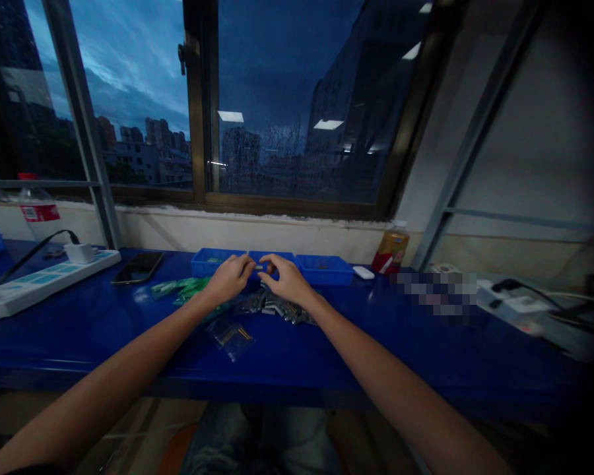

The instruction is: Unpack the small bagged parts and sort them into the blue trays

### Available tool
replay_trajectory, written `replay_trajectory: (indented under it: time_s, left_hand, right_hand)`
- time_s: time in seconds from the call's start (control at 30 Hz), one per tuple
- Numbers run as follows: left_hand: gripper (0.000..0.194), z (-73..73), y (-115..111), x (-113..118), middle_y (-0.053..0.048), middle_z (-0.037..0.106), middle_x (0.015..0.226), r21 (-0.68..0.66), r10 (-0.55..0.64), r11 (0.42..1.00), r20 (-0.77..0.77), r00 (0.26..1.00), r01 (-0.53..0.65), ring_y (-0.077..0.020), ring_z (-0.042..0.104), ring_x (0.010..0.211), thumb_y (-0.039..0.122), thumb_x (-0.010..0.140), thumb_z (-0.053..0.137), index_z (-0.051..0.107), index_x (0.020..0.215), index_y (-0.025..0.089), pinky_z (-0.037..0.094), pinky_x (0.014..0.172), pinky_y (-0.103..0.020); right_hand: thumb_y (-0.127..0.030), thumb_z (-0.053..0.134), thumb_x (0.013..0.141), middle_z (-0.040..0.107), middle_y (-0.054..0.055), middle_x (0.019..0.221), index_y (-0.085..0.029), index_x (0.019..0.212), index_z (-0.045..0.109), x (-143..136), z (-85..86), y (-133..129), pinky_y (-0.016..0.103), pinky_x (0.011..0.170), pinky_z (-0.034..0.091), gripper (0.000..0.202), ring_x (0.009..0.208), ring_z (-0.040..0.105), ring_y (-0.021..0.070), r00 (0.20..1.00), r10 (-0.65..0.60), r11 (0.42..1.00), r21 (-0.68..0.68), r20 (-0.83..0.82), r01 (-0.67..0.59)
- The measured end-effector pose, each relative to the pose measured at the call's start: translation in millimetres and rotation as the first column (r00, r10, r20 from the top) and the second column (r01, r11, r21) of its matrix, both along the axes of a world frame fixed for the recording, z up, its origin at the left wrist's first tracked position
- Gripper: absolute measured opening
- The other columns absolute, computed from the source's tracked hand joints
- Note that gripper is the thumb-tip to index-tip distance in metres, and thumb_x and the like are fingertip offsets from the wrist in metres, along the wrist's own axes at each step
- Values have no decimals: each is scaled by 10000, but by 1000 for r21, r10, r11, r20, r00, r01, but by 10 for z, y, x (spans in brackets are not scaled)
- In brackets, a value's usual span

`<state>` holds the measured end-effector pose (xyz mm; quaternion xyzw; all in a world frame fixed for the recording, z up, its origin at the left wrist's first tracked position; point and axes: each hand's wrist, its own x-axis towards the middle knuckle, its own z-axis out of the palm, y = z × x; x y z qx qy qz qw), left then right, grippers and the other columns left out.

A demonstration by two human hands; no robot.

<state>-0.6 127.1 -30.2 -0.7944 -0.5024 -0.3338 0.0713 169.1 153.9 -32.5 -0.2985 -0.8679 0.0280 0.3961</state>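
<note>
My left hand (230, 277) and my right hand (286, 280) meet over the middle of the blue table, in front of the bins. Both hands have their fingers pinched, and a small piece seems to bridge the gap between the fingertips, too tiny to name. Beneath them lies a pile of small grey metal-looking pieces (276, 307). Green small packets (191, 288) are heaped beside my left hand. Nearer to me is a clear plastic bag (231, 336) with thin brass-coloured pieces inside.
Behind my hands stand blue bins (327, 272) in a row. A phone (138, 267) and a white power strip (54, 280) lie left, near a bottle (37, 208). To the right are a white case (363, 272), a drink bottle (392, 249) and another power strip (512, 305).
</note>
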Motion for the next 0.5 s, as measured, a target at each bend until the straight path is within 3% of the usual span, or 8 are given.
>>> replay_trajectory:
  time_s: [0.17,0.33,0.5]
  left_hand:
    - [328,52,-40,0,-44,608,710,-47,-2,999,11,1000,3,-171,554,697,302,903,269,541,781,165,389,669,-278]
    - [248,49,-56,-10,-38,623,845,8,-115,993,109,987,115,-170,559,806,306,830,444,512,1023,165,416,733,-277]
    - [183,20,-31,-10,-51,611,856,9,-109,994,71,992,108,-181,537,828,290,811,465,541,923,166,418,754,-296]
  right_hand:
    - [-262,478,821,562,17,780,-191,872,571,-26,18,-28,235,687,373,128,729,506,128,1000,3,999,52,2,-3]
    - [-261,377,873,552,19,718,-172,718,545,-18,28,19,228,663,358,245,708,506,123,998,-54,998,32,-15,55]
    - [-277,360,880,535,10,660,-171,682,535,-14,32,28,227,623,346,285,659,494,120,997,-81,997,17,0,81]
